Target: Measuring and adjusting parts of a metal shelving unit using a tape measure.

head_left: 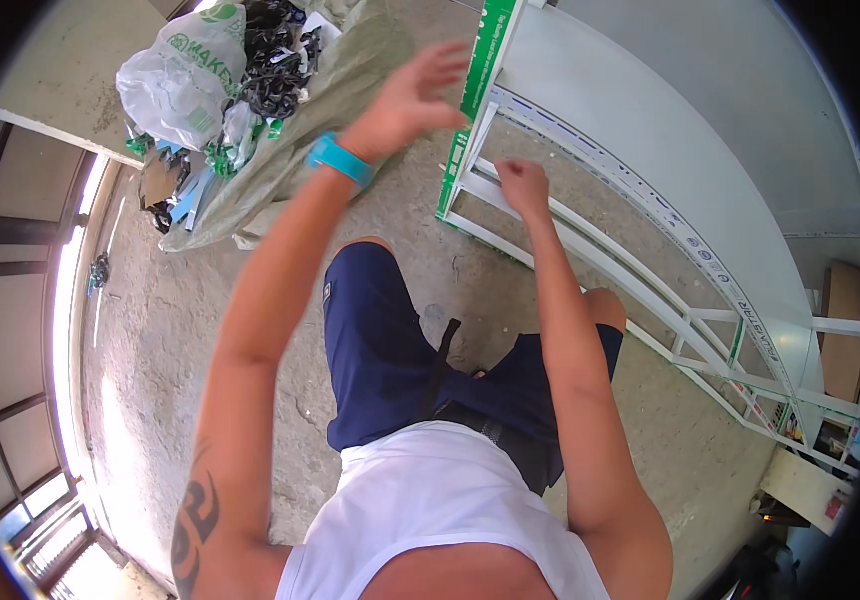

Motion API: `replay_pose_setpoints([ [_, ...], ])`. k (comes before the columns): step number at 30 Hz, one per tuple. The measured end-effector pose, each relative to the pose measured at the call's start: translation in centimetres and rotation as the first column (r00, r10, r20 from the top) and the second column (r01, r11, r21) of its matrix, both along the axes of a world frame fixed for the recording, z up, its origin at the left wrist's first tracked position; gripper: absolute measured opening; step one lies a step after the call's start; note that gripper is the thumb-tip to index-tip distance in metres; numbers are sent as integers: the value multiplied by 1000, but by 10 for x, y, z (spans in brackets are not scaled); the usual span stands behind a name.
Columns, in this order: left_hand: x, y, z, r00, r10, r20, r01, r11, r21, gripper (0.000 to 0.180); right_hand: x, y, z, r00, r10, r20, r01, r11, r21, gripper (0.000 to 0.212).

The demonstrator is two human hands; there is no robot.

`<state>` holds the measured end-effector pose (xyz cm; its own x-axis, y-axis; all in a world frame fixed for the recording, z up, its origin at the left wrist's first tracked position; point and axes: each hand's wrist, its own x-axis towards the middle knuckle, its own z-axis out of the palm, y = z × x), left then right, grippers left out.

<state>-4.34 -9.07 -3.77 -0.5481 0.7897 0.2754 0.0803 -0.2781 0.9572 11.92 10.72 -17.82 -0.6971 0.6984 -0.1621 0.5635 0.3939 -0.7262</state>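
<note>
My left hand (410, 105), with a turquoise band (340, 162) on its wrist, is raised with its fingers spread and slightly blurred. Its fingertips are close to a green printed strip (478, 90) along the end of a white frame (590, 262); whether they touch it I cannot tell. To the right, my right hand (523, 188) is closed in a fist in front of the frame's white bars. Whatever may be inside that fist is hidden. A printed film strip (650, 195) runs along the frame's curved upper rail.
A white plastic bag (182, 80), black crumpled scraps (275, 60) and a pale sheet (350, 90) lie at the far left on the concrete floor (180, 330). Large grey panels (780, 120) stand at the right. A barred gate (20, 270) borders the left side.
</note>
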Motion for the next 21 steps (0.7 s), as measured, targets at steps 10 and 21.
replay_pose_setpoints([
  [10,39,63,-53,885,404,-233,-431,899,-79,17,-108,36,-74,907,-379,-186,296,885,-361,35],
  [21,42,75,-53,867,454,-207,-469,883,-31,12,-125,43,-98,743,-514,-429,454,858,-242,28],
])
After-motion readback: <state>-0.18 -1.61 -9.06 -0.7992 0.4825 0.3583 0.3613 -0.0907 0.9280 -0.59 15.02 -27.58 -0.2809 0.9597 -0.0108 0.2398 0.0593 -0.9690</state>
